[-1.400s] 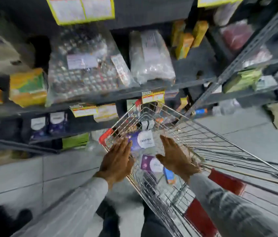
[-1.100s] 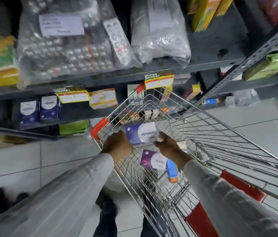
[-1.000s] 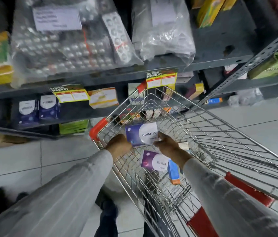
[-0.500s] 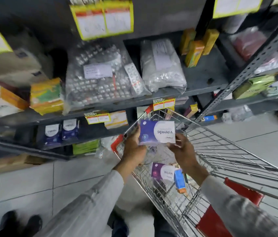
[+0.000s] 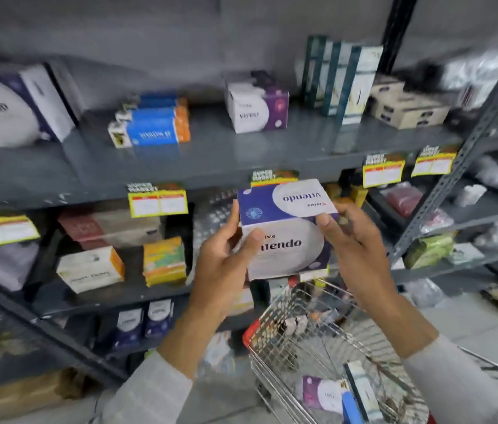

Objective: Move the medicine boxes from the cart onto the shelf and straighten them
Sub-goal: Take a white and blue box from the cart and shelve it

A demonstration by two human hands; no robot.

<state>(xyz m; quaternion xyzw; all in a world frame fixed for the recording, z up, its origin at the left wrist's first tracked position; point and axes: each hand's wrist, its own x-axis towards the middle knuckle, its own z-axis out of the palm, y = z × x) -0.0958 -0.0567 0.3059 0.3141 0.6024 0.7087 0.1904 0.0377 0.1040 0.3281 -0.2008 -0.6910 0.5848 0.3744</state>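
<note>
A purple and white Vitendo box [image 5: 286, 231] is held up in front of the grey shelf [image 5: 226, 157], just below its front edge. My left hand [image 5: 226, 264] grips the box's left side and my right hand [image 5: 353, 240] grips its right side. A matching Vitendo box [image 5: 12, 108] stands at the shelf's far left. The wire cart [image 5: 327, 356] is below my hands. In it lie a purple and white box [image 5: 322, 394], a dark and white box [image 5: 361, 390] and a small blue box [image 5: 350, 408].
The shelf also bears blue and orange boxes [image 5: 153, 123], a purple and white box [image 5: 258, 107], tall teal and white boxes [image 5: 339, 78] and beige boxes [image 5: 407, 105]. Yellow price tags [image 5: 157, 200] hang on the shelf edge. Lower shelves hold more boxes and bags. A steel upright [image 5: 468, 154] rises at right.
Both hands closed on the Vitendo box in the cart and lifted it up to shelf height. The view tilted up from the cart to the shelf above.
</note>
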